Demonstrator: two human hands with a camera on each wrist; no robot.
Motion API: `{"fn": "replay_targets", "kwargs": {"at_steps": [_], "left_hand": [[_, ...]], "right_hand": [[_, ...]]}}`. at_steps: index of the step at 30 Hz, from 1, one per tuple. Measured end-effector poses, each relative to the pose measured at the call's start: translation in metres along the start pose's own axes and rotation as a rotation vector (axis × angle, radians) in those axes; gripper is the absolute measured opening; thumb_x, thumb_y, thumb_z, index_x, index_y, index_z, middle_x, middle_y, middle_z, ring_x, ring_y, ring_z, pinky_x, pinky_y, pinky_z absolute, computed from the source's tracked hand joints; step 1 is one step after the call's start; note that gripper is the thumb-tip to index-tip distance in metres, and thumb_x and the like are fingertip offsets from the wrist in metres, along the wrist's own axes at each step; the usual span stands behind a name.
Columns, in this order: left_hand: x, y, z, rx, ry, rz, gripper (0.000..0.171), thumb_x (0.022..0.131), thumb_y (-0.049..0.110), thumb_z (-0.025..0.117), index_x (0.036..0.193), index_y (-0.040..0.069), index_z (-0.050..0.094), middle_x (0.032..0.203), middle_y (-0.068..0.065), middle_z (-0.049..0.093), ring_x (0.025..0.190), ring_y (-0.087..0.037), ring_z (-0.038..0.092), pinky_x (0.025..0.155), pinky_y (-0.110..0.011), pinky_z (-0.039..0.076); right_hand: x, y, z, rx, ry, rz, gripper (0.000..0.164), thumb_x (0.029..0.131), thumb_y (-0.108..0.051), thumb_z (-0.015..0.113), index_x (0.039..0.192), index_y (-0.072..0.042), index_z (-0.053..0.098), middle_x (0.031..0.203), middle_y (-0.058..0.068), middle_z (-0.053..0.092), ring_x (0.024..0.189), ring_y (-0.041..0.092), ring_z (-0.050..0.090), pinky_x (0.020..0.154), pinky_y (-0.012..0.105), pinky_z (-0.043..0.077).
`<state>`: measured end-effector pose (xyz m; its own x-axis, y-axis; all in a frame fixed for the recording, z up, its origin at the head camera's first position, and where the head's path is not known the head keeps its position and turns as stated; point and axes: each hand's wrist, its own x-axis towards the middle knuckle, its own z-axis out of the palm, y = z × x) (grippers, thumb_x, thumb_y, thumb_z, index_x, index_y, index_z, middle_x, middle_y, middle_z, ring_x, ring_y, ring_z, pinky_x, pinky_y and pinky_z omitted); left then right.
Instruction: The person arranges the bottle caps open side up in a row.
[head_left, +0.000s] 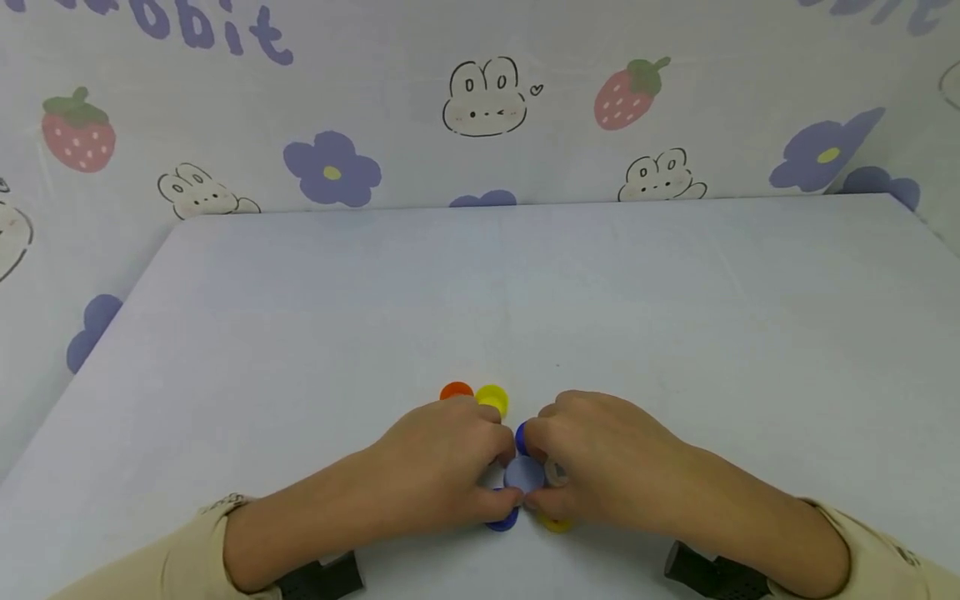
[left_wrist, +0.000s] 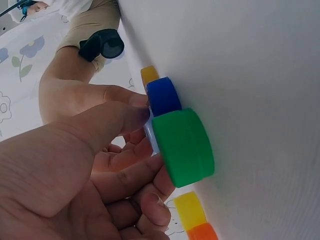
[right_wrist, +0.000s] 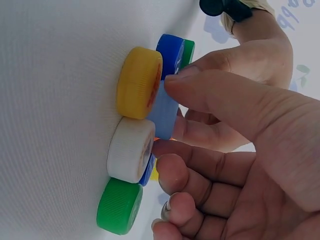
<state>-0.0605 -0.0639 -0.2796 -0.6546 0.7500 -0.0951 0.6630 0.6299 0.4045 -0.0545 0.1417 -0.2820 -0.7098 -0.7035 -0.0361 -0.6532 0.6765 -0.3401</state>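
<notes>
In the head view a light blue bottle cap (head_left: pixel 524 473) lies between both hands, low in the middle of the table. My left hand (head_left: pixel 450 462) pinches it from the left, thumb at the near side. From the right, my right hand (head_left: pixel 600 458) holds the same cap between thumb and forefinger. Other caps crowd round it: a dark blue one (head_left: pixel 504 522) by the left thumb, another blue one (head_left: pixel 521 437) by the right forefinger, a white one (right_wrist: pixel 131 150) and a yellow one (right_wrist: pixel 139 82). A large green cap (left_wrist: pixel 183 147) stands beside the left fingers.
Past the left knuckles sit an orange cap (head_left: pixel 457 389) and a bright yellow cap (head_left: pixel 492 398). A smaller green cap (right_wrist: pixel 119 206) adjoins the white one in the right wrist view. The white table (head_left: pixel 480 292) ends at a patterned cloth backdrop (head_left: pixel 405 100).
</notes>
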Motion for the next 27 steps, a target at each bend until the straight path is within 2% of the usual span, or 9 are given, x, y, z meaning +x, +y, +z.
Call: {"fn": "replay_targets", "kwargs": {"at_steps": [5, 12, 15, 18, 23, 27], "left_hand": [[-0.002, 0.000, -0.004, -0.030, 0.020, 0.005, 0.017, 0.085, 0.030, 0.081, 0.083, 0.015, 0.072, 0.073, 0.010, 0.050, 0.065, -0.005, 0.045, 0.055, -0.022, 0.039], [-0.003, 0.002, -0.020, 0.003, 0.090, -0.025, 0.022, 0.088, 0.030, 0.081, 0.101, 0.013, 0.076, 0.089, 0.006, 0.064, 0.083, -0.011, 0.053, 0.072, -0.024, 0.048], [-0.002, 0.003, -0.027, 0.009, 0.141, -0.044, 0.029, 0.087, 0.034, 0.082, 0.106, 0.013, 0.076, 0.094, 0.004, 0.067, 0.087, -0.012, 0.054, 0.075, -0.024, 0.050], [-0.001, 0.004, -0.032, -0.007, 0.227, -0.036, 0.034, 0.086, 0.034, 0.083, 0.110, 0.011, 0.074, 0.097, 0.003, 0.068, 0.089, -0.012, 0.054, 0.074, -0.023, 0.050], [0.000, 0.006, -0.036, -0.055, 0.383, 0.003, 0.036, 0.087, 0.031, 0.082, 0.114, 0.011, 0.071, 0.100, 0.004, 0.068, 0.093, -0.012, 0.056, 0.075, -0.024, 0.051], [0.003, 0.006, -0.037, -0.056, 0.500, 0.070, 0.037, 0.086, 0.027, 0.083, 0.116, 0.010, 0.071, 0.104, 0.004, 0.070, 0.092, -0.010, 0.058, 0.076, -0.023, 0.051]], "right_hand": [[-0.004, -0.002, -0.005, 0.015, 0.035, 0.000, 0.026, 0.079, -0.031, 0.086, 0.075, -0.021, 0.062, 0.068, -0.017, 0.049, 0.065, 0.005, 0.044, 0.057, 0.023, 0.038], [-0.007, -0.003, -0.020, 0.068, 0.135, 0.047, 0.020, 0.083, -0.032, 0.083, 0.084, -0.019, 0.068, 0.073, -0.015, 0.056, 0.068, 0.004, 0.048, 0.059, 0.023, 0.044], [-0.007, -0.003, -0.027, 0.092, 0.191, 0.071, 0.019, 0.084, -0.032, 0.084, 0.089, -0.020, 0.070, 0.075, -0.013, 0.057, 0.068, 0.005, 0.050, 0.058, 0.025, 0.045], [-0.008, -0.001, -0.036, 0.145, 0.225, 0.097, 0.018, 0.085, -0.030, 0.083, 0.094, -0.019, 0.072, 0.077, -0.014, 0.059, 0.070, 0.007, 0.053, 0.058, 0.026, 0.046], [-0.010, 0.006, -0.050, 0.331, 0.246, 0.140, 0.016, 0.089, -0.024, 0.081, 0.100, -0.017, 0.072, 0.079, -0.010, 0.060, 0.074, 0.014, 0.056, 0.063, 0.027, 0.049], [-0.009, 0.013, -0.053, 0.585, 0.230, 0.124, 0.011, 0.093, -0.018, 0.075, 0.102, -0.011, 0.072, 0.086, -0.001, 0.067, 0.081, 0.022, 0.062, 0.071, 0.029, 0.054]]}}
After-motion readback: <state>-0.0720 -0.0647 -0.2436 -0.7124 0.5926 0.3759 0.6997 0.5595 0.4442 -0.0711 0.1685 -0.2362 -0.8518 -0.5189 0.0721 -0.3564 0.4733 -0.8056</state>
